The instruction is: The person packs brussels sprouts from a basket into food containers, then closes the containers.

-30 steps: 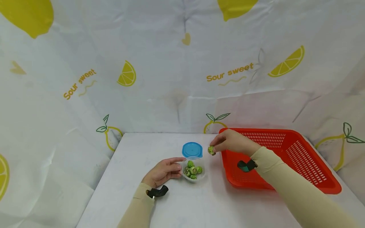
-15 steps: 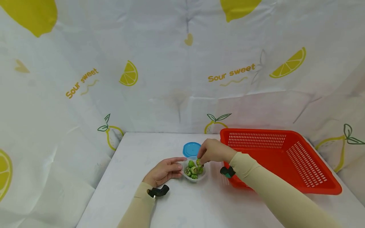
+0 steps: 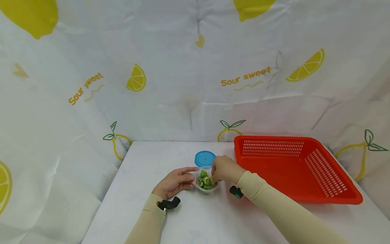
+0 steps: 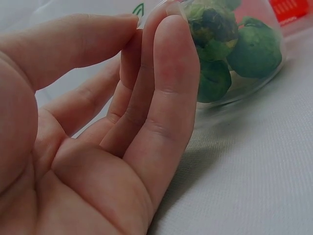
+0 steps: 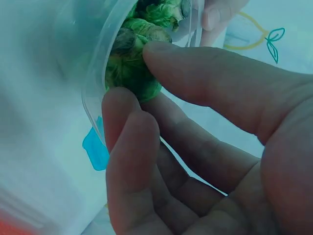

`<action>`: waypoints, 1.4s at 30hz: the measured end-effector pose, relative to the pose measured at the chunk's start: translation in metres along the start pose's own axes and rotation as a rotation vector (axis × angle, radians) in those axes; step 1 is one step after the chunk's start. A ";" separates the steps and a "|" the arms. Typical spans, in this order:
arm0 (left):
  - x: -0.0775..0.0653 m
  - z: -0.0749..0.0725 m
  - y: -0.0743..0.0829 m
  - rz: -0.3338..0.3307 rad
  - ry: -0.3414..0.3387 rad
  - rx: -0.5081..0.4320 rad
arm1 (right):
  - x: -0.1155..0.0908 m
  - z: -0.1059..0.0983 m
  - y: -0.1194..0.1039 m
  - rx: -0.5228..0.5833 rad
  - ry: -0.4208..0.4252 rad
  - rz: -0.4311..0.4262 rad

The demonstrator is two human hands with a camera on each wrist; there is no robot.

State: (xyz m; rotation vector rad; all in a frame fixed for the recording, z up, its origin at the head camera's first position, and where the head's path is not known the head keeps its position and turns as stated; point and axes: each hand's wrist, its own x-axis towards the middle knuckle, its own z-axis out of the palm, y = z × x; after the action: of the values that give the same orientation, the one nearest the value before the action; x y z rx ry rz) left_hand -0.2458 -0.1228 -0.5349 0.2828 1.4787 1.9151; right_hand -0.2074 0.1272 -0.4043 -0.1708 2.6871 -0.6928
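Note:
Several green Brussels sprouts point(image 3: 203, 174) lie in a small clear plastic container point(image 3: 204, 191) on the white table. At its left side my left hand point(image 3: 175, 183) holds the container, with bent fingers against the wall and the index finger along the rim. Through that wall, sprouts point(image 4: 257, 49) show in the left wrist view. My right hand point(image 3: 226, 169) reaches into the container from the right, fingers pointing down. In the right wrist view, its thumb and fingers pinch a Brussels sprout point(image 5: 132, 73) just inside the rim; part of the sprout is hidden by the fingers.
A blue lid point(image 3: 204, 158) lies flat just behind the container. To the right stands a large red perforated basket point(image 3: 274, 169), close beside the right forearm. A white lemon-print cloth point(image 3: 182, 84) hangs behind the table point(image 3: 146, 159).
My right hand has moved left from the red basket's edge to the container, lowering a Brussels sprout into it. The left hand has stayed at the container's side.

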 end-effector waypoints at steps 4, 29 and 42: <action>-0.002 -0.001 0.002 0.008 0.011 -0.004 | 0.000 0.002 -0.003 -0.014 0.023 -0.024; 0.043 -0.003 0.085 -0.064 0.290 0.358 | 0.072 -0.051 0.029 0.467 -0.049 0.231; 0.072 0.007 0.093 -0.268 0.475 0.170 | 0.099 -0.023 0.024 0.513 -0.072 0.352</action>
State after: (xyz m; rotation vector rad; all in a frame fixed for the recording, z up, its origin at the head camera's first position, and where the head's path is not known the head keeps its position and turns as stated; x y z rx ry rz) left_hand -0.3309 -0.0826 -0.4645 -0.3060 1.8807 1.7105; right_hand -0.3087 0.1378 -0.4285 0.3886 2.2916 -1.1900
